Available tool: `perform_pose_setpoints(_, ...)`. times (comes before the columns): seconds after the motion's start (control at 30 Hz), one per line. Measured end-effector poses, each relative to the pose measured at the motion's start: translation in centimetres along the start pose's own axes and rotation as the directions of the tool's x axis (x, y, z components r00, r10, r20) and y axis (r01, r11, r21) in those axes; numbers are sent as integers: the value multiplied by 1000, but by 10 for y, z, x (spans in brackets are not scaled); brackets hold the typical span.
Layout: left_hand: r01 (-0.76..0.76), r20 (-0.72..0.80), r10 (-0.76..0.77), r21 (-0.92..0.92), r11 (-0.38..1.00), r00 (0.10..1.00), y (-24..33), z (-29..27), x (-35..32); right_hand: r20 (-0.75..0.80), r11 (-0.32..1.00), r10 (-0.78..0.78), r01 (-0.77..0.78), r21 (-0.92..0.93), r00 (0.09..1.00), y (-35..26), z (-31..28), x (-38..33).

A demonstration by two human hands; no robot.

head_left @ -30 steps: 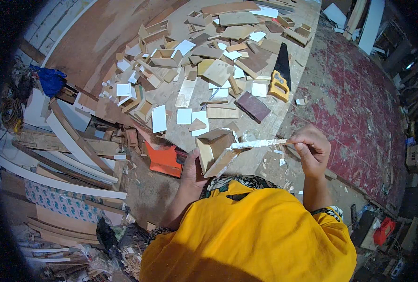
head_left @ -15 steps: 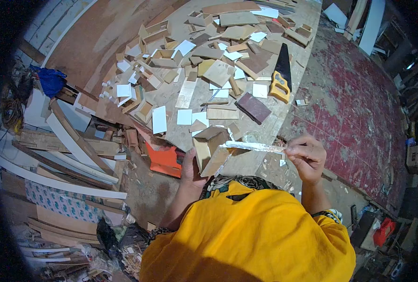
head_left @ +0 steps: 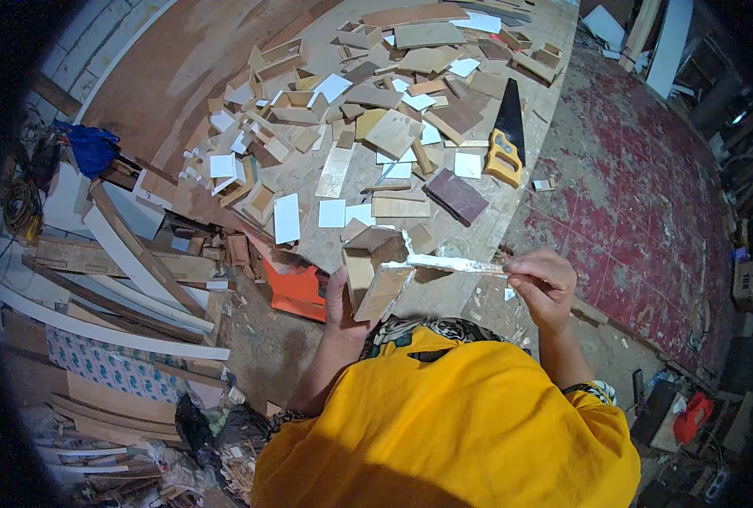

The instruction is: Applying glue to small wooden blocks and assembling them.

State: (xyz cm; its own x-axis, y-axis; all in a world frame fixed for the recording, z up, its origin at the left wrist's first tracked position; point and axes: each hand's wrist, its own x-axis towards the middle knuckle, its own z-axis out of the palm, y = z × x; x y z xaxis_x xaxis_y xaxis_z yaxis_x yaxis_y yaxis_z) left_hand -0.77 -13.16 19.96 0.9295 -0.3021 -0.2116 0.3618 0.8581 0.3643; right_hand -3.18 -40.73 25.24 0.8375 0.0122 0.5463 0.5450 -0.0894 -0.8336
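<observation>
left hand [head_left: 340, 298] props a small wooden box [head_left: 375, 269] upright while right hand [head_left: 542, 284] pinches a white strip [head_left: 454, 265] taut along its edge

Brown cardboard box [head_left: 751, 284], perhaps, at far right.

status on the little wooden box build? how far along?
Done: the small wooden box in the left hand already has walls joined, and several similar open boxes lie on the workbench. In hand: the right hand holds a thin white strip against the box's edge. Left, apparently: many loose cut pieces are unassembled beside the handsaw.
</observation>
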Motion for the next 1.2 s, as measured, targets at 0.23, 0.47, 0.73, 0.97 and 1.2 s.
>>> perform_pose_setpoints(0.23, 36, 23, -38, 84, 996, 999, 2, 14, -2, -99, 1000, 0, -3, -28, 995, 16, 6, -3)
perform_pose_setpoints(0.47, 24, 12, -25, 111, 994, 1000, -1, 14, -6, -103, 996, 85, -86, -11, 991, 20, 9, -5)
perform_pose_setpoints(0.73, 30, -4, -30, 105, 994, 1000, -2, 1, -6, -133, 983, 182, -176, 61, 974, 25, 11, -7)
perform_pose_setpoints(0.97, 55, 51, -59, 63, 996, 997, -4, 3, -6, -157, 967, 236, -217, 132, 959, 25, 13, -8)
perform_pose_setpoints(1.2, 34, 9, -35, 135, 990, 999, -7, 3, -9, -139, 957, 237, -207, 202, 962, 19, 16, -4)
